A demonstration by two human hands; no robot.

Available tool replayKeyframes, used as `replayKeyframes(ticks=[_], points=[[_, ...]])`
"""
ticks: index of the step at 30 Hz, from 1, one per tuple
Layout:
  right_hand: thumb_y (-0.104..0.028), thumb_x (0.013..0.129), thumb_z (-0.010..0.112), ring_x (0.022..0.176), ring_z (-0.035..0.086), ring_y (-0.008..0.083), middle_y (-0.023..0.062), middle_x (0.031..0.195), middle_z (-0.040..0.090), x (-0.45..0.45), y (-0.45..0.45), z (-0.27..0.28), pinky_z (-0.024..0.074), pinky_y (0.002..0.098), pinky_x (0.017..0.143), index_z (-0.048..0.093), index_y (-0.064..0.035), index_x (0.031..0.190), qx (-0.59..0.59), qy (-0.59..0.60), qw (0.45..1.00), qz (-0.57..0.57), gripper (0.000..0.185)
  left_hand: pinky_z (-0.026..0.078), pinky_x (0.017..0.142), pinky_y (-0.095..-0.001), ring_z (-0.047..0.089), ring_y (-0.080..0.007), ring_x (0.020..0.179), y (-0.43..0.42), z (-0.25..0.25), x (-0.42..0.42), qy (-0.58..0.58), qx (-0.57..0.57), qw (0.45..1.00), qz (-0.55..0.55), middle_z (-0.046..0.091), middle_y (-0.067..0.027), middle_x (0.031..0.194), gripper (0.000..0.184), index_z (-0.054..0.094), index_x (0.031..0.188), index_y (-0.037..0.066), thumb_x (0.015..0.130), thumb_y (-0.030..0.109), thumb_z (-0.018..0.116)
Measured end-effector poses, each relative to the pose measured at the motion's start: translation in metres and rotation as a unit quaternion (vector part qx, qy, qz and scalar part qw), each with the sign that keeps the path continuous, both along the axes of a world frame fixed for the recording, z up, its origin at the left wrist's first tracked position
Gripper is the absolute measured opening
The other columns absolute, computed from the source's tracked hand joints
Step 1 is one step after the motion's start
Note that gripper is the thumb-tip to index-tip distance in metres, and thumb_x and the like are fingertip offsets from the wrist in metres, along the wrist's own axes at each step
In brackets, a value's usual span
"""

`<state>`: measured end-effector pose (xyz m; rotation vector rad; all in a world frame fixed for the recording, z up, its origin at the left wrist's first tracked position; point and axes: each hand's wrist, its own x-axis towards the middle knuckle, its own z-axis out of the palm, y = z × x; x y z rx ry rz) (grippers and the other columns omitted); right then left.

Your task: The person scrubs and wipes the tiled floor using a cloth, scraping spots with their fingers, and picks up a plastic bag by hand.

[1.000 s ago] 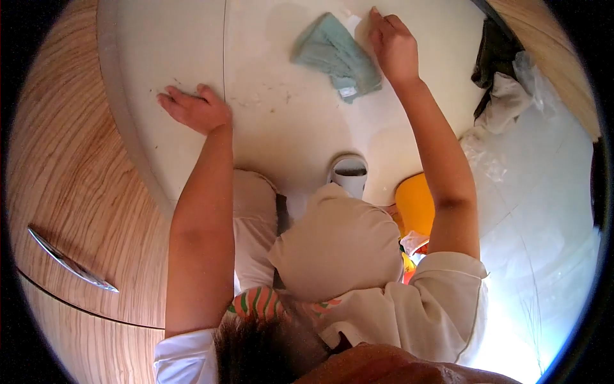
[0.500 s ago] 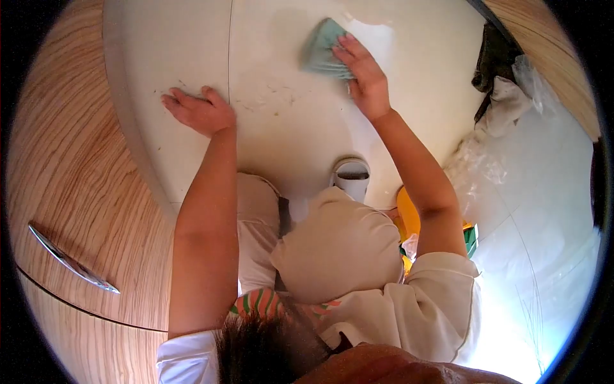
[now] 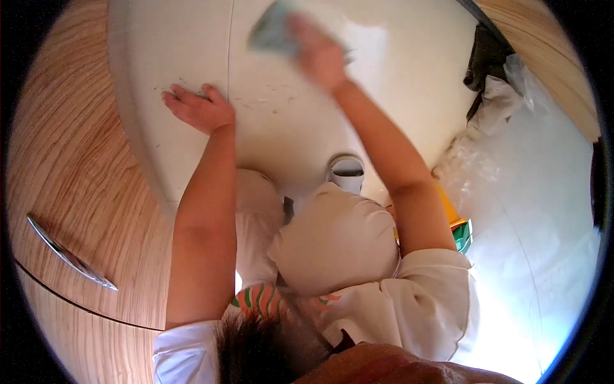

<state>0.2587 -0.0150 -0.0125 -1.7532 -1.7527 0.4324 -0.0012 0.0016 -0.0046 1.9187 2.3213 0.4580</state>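
My left hand (image 3: 201,110) rests on the pale tiled floor (image 3: 275,137), fingers spread and holding nothing. Beside its fingertips are small dark specks. Farther forward, my right hand (image 3: 316,52) is on a green cloth (image 3: 274,29), and both are blurred by motion. The cloth sticks out to the left of the hand, and how the fingers lie on it is hard to make out. Dark bits of debris lie on the floor between my two hands.
A wood-grain cabinet front (image 3: 89,160) with a metal handle (image 3: 70,254) stands at left. A light slipper (image 3: 347,174) is near my knees. Dark cloth (image 3: 487,57), a greyish cloth (image 3: 499,102), clear plastic (image 3: 470,160) and a yellow object (image 3: 448,206) are at right.
My right hand came down onto the green cloth from its right side and has moved left and forward with it. My left hand has stayed in about the same place.
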Motion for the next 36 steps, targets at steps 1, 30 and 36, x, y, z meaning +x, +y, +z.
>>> replayKeyframes(ticks=[1, 30, 36], points=[[0.004, 0.072, 0.062, 0.126, 0.059, 0.0279, 0.0094, 0.139, 0.060, -0.030, -0.005, 0.000, 0.0521, 0.0376, 0.102, 0.058, -0.0133, 0.138, 0.023, 0.012, 0.995, 0.095, 0.068, 0.019, 0.121, -0.0525, 0.022, -0.0462, 0.147, 0.001, 0.004, 0.001, -0.005, -0.007, 1.000, 0.009, 0.026, -0.0345, 0.156, 0.073, 0.035, 0.146, -0.014, 0.090, 0.028, 0.055], [-0.009, 0.080, 0.063, 0.130, 0.057, 0.0239, 0.0001, 0.138, 0.061, -0.056, -0.093, 0.016, 0.0519, 0.0313, 0.102, 0.068, -0.0160, 0.116, 0.057, -0.067, 0.975, 0.204, 0.037, 0.021, 0.122, -0.0512, 0.026, -0.0456, 0.146, -0.001, -0.003, -0.001, -0.043, 0.039, 0.998, 0.004, 0.030, -0.0352, 0.154, 0.071, 0.043, 0.143, -0.010, 0.090, 0.034, 0.058], [0.009, 0.083, 0.049, 0.133, 0.052, 0.0292, 0.0155, 0.141, 0.057, 0.069, -0.170, 0.018, 0.0422, 0.0380, 0.111, 0.058, 0.0015, 0.132, 0.103, 0.089, 0.977, -0.163, 0.050, 0.020, 0.121, -0.0512, 0.023, -0.0443, 0.147, -0.001, -0.002, 0.002, -0.110, 0.059, 0.992, -0.010, 0.030, -0.0337, 0.154, 0.068, 0.042, 0.145, -0.006, 0.089, 0.030, 0.057]])
